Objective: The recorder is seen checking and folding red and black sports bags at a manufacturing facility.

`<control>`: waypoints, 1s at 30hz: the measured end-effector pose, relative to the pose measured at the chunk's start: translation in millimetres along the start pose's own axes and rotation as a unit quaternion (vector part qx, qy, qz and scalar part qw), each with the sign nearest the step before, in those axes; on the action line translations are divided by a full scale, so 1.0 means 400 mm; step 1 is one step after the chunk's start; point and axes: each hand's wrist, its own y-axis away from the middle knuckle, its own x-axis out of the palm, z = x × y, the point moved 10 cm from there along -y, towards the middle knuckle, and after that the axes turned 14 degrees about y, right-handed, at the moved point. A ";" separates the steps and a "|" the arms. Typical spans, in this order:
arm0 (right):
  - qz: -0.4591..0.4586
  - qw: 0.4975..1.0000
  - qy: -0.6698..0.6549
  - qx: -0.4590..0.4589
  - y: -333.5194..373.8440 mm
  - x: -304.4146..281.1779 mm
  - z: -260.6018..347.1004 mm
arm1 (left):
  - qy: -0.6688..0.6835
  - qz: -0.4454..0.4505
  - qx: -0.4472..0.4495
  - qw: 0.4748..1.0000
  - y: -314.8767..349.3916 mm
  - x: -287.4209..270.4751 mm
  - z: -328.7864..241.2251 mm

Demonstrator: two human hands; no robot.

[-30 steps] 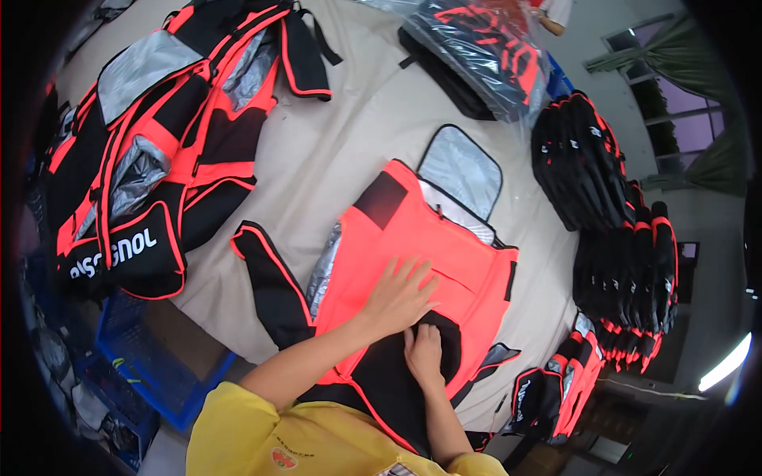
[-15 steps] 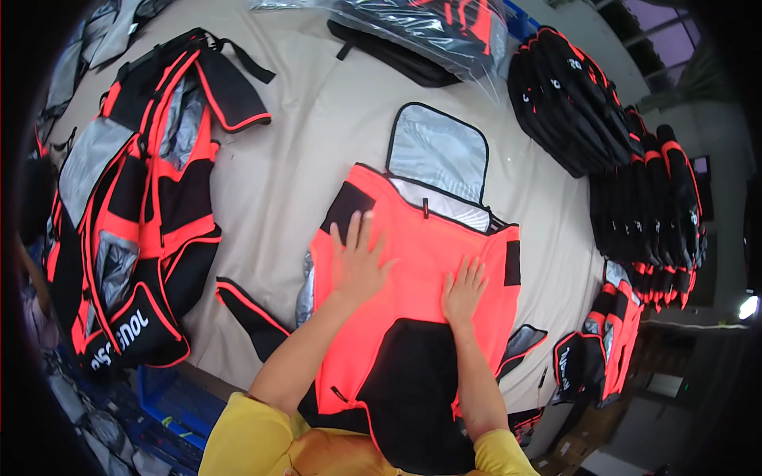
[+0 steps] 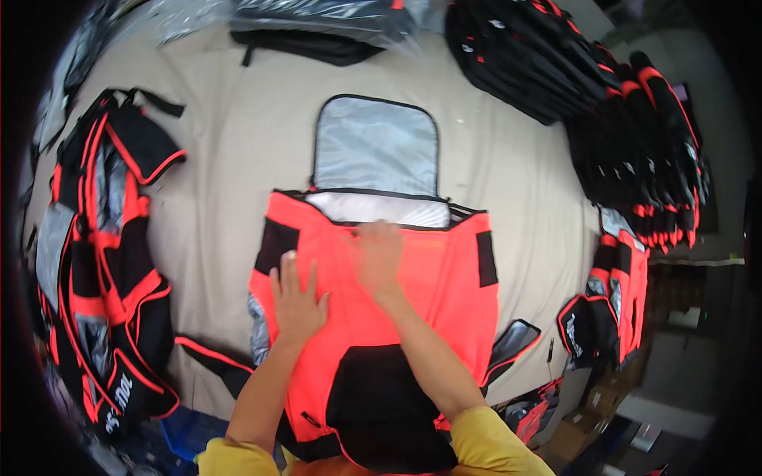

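Note:
A coral-and-black backpack (image 3: pixel 429 305) lies flat on the cloth-covered table in front of me. Its top flap (image 3: pixel 377 147) is folded back away from me, silver-grey lining up, and white lining shows at the mouth. My left hand (image 3: pixel 300 308) rests flat on the left of the coral panel, fingers spread. Near the top edge, beside a small dark zipper pull, my right hand (image 3: pixel 377 255) is over the panel; motion blurs its fingers, so whether they grip anything is unclear. Dark strap-like side pieces stick out on both sides of the bag.
Another coral, black and silver bag (image 3: pixel 111 262) lies at the left. Stacked black bags (image 3: pixel 520 59) and a standing row of them (image 3: pixel 635 170) line the right side. Clear plastic (image 3: pixel 341 24) covers items at the far edge. Cardboard boxes (image 3: pixel 591 412) are low at the right.
The view has shifted, so the backpack appears further left and straighter. My right hand has moved from the panel's right side up toward the top edge; my left hand stays flat on the left side.

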 end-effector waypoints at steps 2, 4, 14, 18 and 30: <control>0.044 0.998 0.046 -0.017 -0.012 0.056 0.033 | -0.019 -0.024 -0.010 0.999 0.004 -0.011 0.005; 0.016 0.999 0.029 -0.029 -0.010 0.059 -0.027 | -0.023 -0.031 -0.001 0.999 0.000 -0.004 -0.008; -0.047 0.984 0.092 0.146 0.049 -0.130 -0.550 | -0.009 -0.060 0.021 0.998 -0.012 -0.014 -0.006; -0.061 0.995 -0.016 0.072 -0.035 -0.149 -0.420 | -0.009 -0.041 -0.006 0.999 0.005 -0.021 0.018; 0.206 0.978 -0.013 -0.017 0.017 -0.035 -0.199 | 0.126 -0.126 -0.022 0.984 -0.025 -0.074 0.000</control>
